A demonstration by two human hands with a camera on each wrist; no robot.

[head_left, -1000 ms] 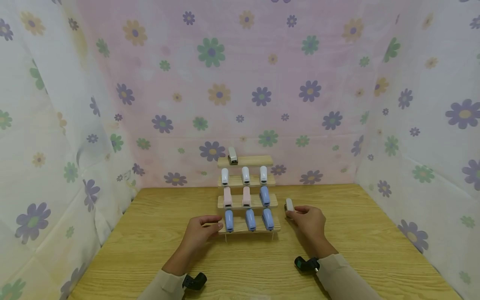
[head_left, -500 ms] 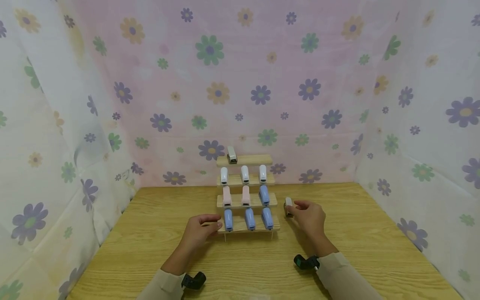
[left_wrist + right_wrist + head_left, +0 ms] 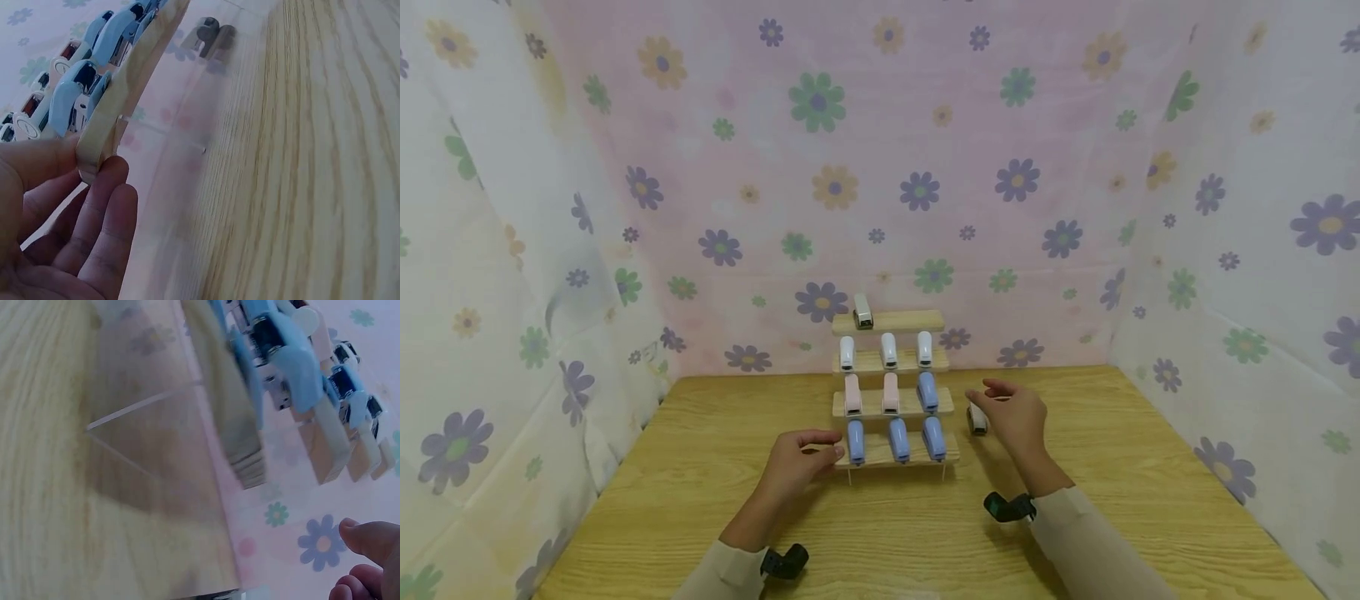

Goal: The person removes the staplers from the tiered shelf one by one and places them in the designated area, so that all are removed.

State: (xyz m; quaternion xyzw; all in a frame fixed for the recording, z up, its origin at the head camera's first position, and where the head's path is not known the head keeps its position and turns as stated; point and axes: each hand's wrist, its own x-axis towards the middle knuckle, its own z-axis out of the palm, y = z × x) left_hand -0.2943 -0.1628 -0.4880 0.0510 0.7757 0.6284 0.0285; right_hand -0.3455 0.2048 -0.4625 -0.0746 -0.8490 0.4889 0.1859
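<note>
A tiered wooden display stand (image 3: 868,460) holds small staplers in rows. My left hand (image 3: 797,467) grips the left end of its lowest board (image 3: 94,147), thumb above and fingers below. Three blue staplers (image 3: 898,440) stand on that board. On the tier above are two pink staplers (image 3: 852,395) and a blue stapler (image 3: 927,392). Higher up come three white staplers (image 3: 889,351), then one pale stapler with a dark base (image 3: 862,312) on top. Another pale stapler (image 3: 977,420) stands on the table right of the stand. Just above it, my right hand (image 3: 1018,421) holds nothing, its fingers apart from it.
The stand rests on a wood-grain table (image 3: 880,533). Clear panels (image 3: 156,431) carry its boards. Flower-printed cloth (image 3: 880,167) hangs behind the table and along both sides. Dark wrist cameras (image 3: 786,562) sit at both sleeves.
My right hand has lowered the pale stapler onto the table, let go of it and risen slightly. My left hand has stayed on the board's end.
</note>
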